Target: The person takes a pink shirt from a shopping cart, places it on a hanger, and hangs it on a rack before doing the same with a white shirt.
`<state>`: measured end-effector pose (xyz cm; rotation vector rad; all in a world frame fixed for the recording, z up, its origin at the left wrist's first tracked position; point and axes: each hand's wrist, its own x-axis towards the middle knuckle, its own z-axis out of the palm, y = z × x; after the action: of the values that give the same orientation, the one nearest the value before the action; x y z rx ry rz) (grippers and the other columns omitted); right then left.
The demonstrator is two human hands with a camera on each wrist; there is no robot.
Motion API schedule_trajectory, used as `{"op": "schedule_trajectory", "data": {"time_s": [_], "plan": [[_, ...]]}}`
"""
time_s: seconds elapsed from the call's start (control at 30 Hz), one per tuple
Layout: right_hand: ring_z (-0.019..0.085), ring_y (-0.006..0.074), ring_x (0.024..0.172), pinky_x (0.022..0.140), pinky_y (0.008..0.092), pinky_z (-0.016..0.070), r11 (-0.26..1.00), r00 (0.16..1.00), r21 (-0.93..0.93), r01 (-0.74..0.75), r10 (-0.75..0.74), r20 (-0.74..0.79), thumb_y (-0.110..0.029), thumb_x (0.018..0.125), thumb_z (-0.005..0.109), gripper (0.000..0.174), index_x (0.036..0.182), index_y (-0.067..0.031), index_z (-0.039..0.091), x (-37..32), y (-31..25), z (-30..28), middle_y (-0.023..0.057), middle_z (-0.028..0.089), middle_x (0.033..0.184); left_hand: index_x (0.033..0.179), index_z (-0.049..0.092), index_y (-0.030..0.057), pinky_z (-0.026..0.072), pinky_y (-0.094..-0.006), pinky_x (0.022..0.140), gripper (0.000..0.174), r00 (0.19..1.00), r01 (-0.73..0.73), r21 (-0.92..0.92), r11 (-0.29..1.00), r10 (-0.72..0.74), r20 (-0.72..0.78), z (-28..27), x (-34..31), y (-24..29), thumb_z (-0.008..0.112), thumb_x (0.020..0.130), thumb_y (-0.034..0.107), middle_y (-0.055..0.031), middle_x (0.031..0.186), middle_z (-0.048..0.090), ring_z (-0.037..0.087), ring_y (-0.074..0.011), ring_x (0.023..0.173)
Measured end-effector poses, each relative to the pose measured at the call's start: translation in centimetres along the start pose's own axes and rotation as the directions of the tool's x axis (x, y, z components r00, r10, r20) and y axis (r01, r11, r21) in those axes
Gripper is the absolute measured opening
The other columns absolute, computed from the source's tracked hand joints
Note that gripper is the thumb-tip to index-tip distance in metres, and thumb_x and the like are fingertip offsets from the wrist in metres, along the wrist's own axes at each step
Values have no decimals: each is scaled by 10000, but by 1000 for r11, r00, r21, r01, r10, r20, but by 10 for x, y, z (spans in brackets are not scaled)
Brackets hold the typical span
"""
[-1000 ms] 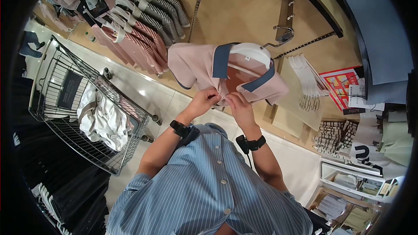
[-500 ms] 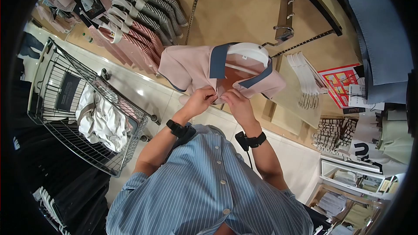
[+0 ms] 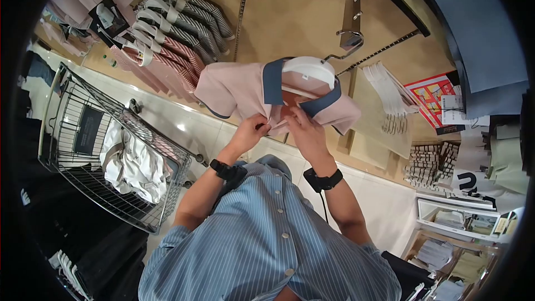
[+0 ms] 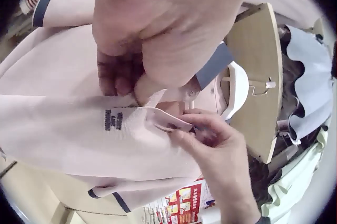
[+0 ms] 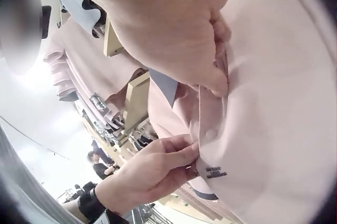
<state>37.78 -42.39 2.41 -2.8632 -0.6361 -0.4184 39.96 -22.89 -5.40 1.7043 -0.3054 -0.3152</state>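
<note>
A pink polo shirt [image 3: 225, 86] with a navy collar [image 3: 272, 82] hangs on a white hanger [image 3: 317, 67], its neck opening spread. At the front opening, my left hand [image 3: 248, 135] pinches one edge of the placket. My right hand [image 3: 307, 138] pinches the placket higher up, nearer the collar, with thumb and fingers on the fabric. Between the hands, a small pale button [image 5: 211, 134] shows on the placket in the right wrist view. Small dark lettering [image 4: 113, 120] lies on the fabric beside the placket in the left wrist view.
The hanger hooks onto a metal display arm [image 3: 350, 39]. Striped shirts [image 3: 189, 28] hang to the left, and a wire shopping cart [image 3: 111, 184] holds white fabric [image 3: 134, 161]. Several bare white hangers [image 3: 384, 92] and a red sign [image 3: 432, 97] are at the right.
My right hand has moved up along the placket toward the collar, and the hands are a little farther apart. The shirt has shifted slightly left in the head view.
</note>
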Motion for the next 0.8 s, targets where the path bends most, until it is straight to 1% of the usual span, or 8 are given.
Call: {"op": "schedule_trajectory", "data": {"time_s": [0.1,0.2,0.3,0.43,0.5,0.6,0.7,0.8], "plan": [[626,246,915,729,356,535,1000,1000,-13,10,-9,29,-80,758,582,197,946,-45,627,-1,-2,-11,119,572,1200,880,616,-63,460,-334,689,127,999,-43,74,996,46,-29,-3,-3,7,639,857,61,-123,854,592,573,-233,723],[629,235,882,730,341,533,998,1000,-63,24,-24,1,-66,751,615,160,909,-85,629,9,-9,-27,61,587,1165,874,615,-60,465,-329,692,120,997,-54,127,990,60,-41,-2,-7,10,650,845,51,-123,838,588,582,-233,723],[612,217,839,691,323,524,996,996,-9,86,-86,-14,-68,733,586,154,885,-65,613,11,-11,-34,56,600,1087,847,624,-47,472,-319,698,82,998,-44,14,999,44,-41,-2,-10,0,655,830,27,-110,893,599,596,-228,759],[594,175,785,605,309,493,993,992,26,115,-116,58,-89,701,591,147,848,-85,603,0,-14,-40,12,554,838,1001,593,-24,499,-306,813,196,1000,-25,-145,989,25,-4,-6,-9,-9,668,849,74,-100,1056,579,600,-184,910],[595,173,780,603,307,491,990,988,21,138,-139,66,-93,701,592,141,842,-88,606,-4,-15,-40,13,560,851,1094,551,-27,498,-296,836,298,998,18,-347,938,-35,-44,-1,-10,-15,678,852,93,-115,1127,567,595,-169,976],[587,173,828,642,317,492,989,985,5,146,-146,90,-100,705,590,125,827,-84,609,-6,-17,-41,13,571,874,1163,478,-36,509,-307,823,412,989,12,-267,964,-51,-141,16,-4,13,697,859,136,-143,1090,605,616,-199,1013],[571,187,909,736,344,485,984,980,9,176,-176,95,-109,710,588,107,811,-79,609,-8,-27,-44,17,585,903,1094,531,-38,512,-280,692,358,953,12,-273,962,-94,-289,34,8,6,706,864,174,-112,933,643,635,-157,829],[550,218,980,871,383,446,962,961,-5,275,-274,22,-122,720,585,96,803,-77,605,-4,-31,-50,32,598,936,1003,587,-31,465,-257,560,268,933,104,-320,942,-204,-297,33,12,24,697,876,178,-47,731,626,582,-101,635]]}}
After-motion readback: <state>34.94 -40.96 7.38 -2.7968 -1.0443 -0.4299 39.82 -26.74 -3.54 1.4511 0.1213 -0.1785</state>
